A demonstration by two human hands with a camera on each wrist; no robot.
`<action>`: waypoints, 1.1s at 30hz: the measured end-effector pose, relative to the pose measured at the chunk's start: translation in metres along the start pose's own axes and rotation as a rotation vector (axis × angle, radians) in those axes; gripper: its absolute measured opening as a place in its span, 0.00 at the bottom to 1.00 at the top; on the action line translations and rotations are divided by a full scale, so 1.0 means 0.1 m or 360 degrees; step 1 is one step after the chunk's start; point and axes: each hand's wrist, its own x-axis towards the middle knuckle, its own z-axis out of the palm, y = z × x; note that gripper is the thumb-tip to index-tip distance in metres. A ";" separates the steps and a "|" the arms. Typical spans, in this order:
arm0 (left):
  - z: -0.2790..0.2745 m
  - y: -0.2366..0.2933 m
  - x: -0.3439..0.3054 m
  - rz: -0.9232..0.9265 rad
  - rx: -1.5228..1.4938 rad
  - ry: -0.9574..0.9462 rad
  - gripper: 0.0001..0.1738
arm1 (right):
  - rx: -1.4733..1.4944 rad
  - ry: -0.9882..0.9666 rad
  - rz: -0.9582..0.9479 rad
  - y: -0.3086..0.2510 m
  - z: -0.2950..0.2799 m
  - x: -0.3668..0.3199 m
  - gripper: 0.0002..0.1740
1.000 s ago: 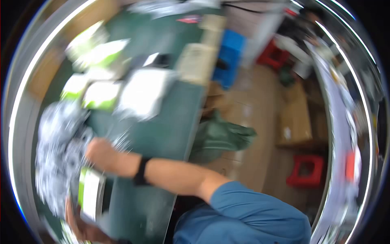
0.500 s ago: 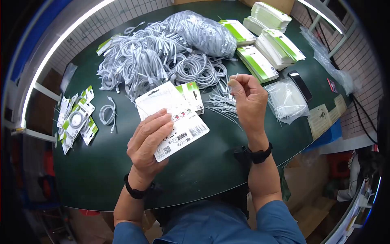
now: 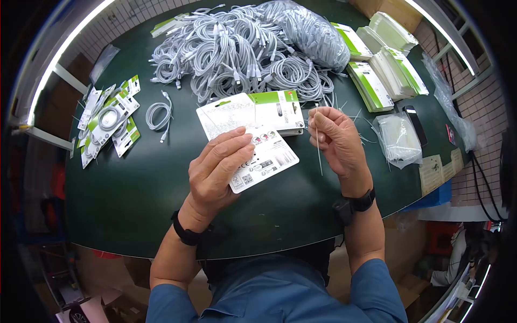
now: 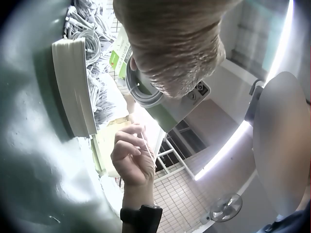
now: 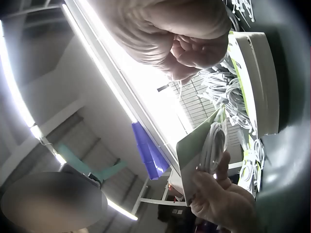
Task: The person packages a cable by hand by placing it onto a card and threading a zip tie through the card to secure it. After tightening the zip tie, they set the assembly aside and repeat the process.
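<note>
My left hand (image 3: 218,164) holds a white printed card (image 3: 272,159) up over the table, its back facing me in the head view. In the right wrist view, a coiled grey cable (image 5: 214,145) shows against the card's other side, under the left fingers. My right hand (image 3: 340,141) is raised to the right of the card, apart from it. Between thumb and forefinger it pinches a thin white cable tie (image 3: 319,153), which hangs nearly straight down. Behind the held card lies a stack of green-and-white cards (image 3: 280,110), partly hidden by it.
A heap of coiled grey cables (image 3: 231,54) fills the back of the table. To the left are one loose coil (image 3: 158,116) and a pile of carded cables (image 3: 107,119). On the right are more card stacks (image 3: 369,89), a clear bag of ties (image 3: 398,140) and a phone (image 3: 415,126).
The head view swung from a blurred sideways look, with the right arm stretched over the table, to facing the table. Since half a second ago, the right hand has turned, bringing the tie into clear sight.
</note>
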 end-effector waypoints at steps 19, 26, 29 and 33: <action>-0.01 -0.11 -0.05 0.0065 -0.0072 0.0038 0.16 | -0.0450 -0.0462 -0.1411 0.01 0.53 -0.46 0.06; -0.03 -0.13 -0.08 0.0060 -0.0059 0.0030 0.19 | -0.0678 -0.0638 -0.1381 0.14 0.62 -0.47 0.12; -0.04 -0.13 -0.07 0.0052 -0.0072 0.0030 0.19 | -0.0651 -0.0640 -0.1324 0.15 0.63 -0.45 0.12; -0.04 -0.13 -0.06 0.0062 -0.0078 0.0039 0.19 | -0.0614 -0.0616 -0.1262 0.17 0.65 -0.45 0.12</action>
